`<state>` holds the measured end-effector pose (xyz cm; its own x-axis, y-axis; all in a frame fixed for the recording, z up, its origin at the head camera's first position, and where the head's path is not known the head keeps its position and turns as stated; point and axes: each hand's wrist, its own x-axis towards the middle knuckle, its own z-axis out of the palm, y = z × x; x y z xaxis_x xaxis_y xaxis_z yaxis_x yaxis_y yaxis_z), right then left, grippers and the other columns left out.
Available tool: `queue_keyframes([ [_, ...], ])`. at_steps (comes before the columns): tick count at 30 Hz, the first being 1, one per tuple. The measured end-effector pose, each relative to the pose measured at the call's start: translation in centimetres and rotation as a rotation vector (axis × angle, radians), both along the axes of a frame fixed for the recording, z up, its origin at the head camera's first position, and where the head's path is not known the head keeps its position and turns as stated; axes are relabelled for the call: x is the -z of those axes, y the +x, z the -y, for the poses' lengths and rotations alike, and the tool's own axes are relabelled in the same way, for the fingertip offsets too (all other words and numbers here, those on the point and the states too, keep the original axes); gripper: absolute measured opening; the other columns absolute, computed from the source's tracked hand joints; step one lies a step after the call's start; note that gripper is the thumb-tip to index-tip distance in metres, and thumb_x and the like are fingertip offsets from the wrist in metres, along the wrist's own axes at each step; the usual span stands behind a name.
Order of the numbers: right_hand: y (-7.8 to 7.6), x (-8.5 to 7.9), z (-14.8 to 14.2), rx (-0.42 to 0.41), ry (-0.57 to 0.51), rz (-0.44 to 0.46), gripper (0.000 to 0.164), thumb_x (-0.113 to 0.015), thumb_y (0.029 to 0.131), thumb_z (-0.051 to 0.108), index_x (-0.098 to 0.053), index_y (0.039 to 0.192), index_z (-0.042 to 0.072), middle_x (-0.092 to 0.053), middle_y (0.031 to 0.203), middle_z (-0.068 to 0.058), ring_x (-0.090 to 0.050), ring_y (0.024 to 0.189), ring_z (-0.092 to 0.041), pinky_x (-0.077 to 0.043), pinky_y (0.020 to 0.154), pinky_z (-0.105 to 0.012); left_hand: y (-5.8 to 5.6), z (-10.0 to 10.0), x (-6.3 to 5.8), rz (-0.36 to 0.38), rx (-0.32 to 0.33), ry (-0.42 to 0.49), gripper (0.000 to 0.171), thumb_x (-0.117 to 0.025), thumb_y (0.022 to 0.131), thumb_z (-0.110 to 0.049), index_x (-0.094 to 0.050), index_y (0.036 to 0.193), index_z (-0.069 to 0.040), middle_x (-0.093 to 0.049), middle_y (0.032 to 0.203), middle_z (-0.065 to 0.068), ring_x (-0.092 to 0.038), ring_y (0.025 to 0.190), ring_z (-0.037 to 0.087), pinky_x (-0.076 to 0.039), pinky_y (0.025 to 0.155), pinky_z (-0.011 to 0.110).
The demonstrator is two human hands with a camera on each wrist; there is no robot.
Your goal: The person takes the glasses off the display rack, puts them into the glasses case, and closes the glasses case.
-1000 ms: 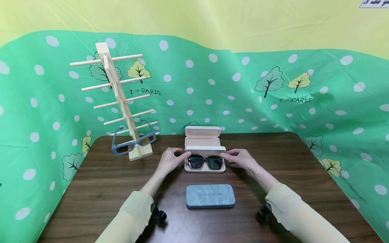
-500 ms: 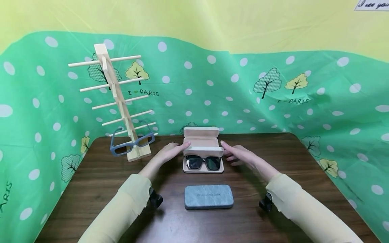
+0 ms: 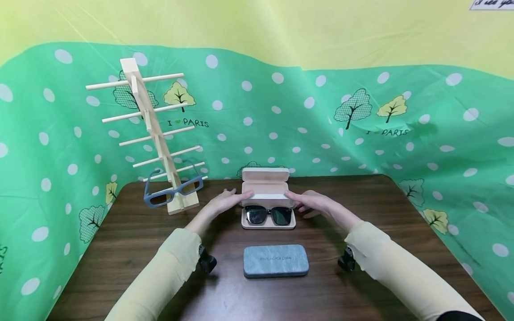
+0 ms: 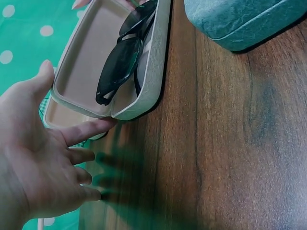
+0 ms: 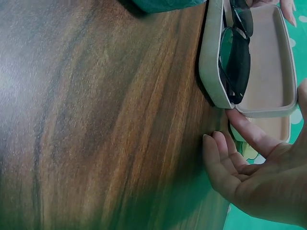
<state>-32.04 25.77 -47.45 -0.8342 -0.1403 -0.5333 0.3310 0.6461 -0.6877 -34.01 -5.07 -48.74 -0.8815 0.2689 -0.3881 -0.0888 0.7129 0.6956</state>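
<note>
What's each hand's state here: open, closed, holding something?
Left hand: open, touching the sunglasses-case lid.
Right hand: open, touching the lid's opposite end.

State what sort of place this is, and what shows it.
Probably a small staged filming spot: a creased, printed green-and-yellow cloth forms the backdrop, and a wood-grain table before it bears a wooden glasses rack.

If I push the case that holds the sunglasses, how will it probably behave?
The case probably will not roll or tip easily: its base lies flat on the table. It is likely stiff, as its walls show no sagging. The sunglasses lie inside with no visible strap, so they may shift.
</note>
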Motion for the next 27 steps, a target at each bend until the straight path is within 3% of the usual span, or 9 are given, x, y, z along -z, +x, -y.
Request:
queue_keyframes([
  [5, 0.1, 0.2, -0.1, 0.0, 0.0, -0.018, 0.083, -0.055, 0.095, 0.068, -0.06, 0.134, -0.006, -0.06, 0.136, -0.02, -0.06, 0.123, -0.034, -0.058, 0.1, -0.047, 0.0, 0.2, 0.1, -0.005, 0.017, 0.02, 0.11, -0.052, 0.088, -0.079, -0.023, 0.163, -0.003, -0.012, 0.171, 0.023, -0.007, 0.161, 0.041, -0.018, 0.128, 0.061],
  [12, 0.1, 0.8, -0.2, 0.022, 0.005, -0.044, 0.081, -0.061, 0.091, 0.067, -0.064, 0.132, -0.002, -0.059, 0.141, -0.019, -0.061, 0.126, -0.033, -0.057, 0.103, -0.045, -0.1, 0.4, 1.1, -0.001, 0.016, 0.09, 0.101, -0.06, 0.082, -0.082, -0.057, 0.145, -0.003, -0.019, 0.173, 0.008, 0.001, 0.163, 0.034, -0.01, 0.131, 0.058],
  [21, 0.8, 0.9, -0.1, 0.026, -0.008, -0.08, 0.072, -0.066, 0.089, 0.066, -0.07, 0.124, 0.002, -0.06, 0.141, -0.017, -0.06, 0.125, -0.032, -0.056, 0.104, -0.045, 0.1, 0.4, 1.8, -0.037, 0.055, 0.1, 0.098, -0.058, 0.083, -0.082, -0.062, 0.14, -0.002, -0.019, 0.173, 0.008, 0.007, 0.162, 0.036, -0.005, 0.13, 0.06],
  [27, 1.0, 1.2, 0.0, 0.035, -0.005, -0.111, 0.078, -0.068, 0.087, 0.067, -0.068, 0.132, 0.003, -0.059, 0.145, -0.019, -0.061, 0.127, -0.033, -0.057, 0.102, -0.044, 0.4, 0.4, 2.4, -0.075, 0.033, 0.099, 0.097, -0.059, 0.081, -0.084, -0.068, 0.135, -0.005, -0.022, 0.172, 0.008, 0.005, 0.162, 0.037, -0.007, 0.13, 0.061],
])
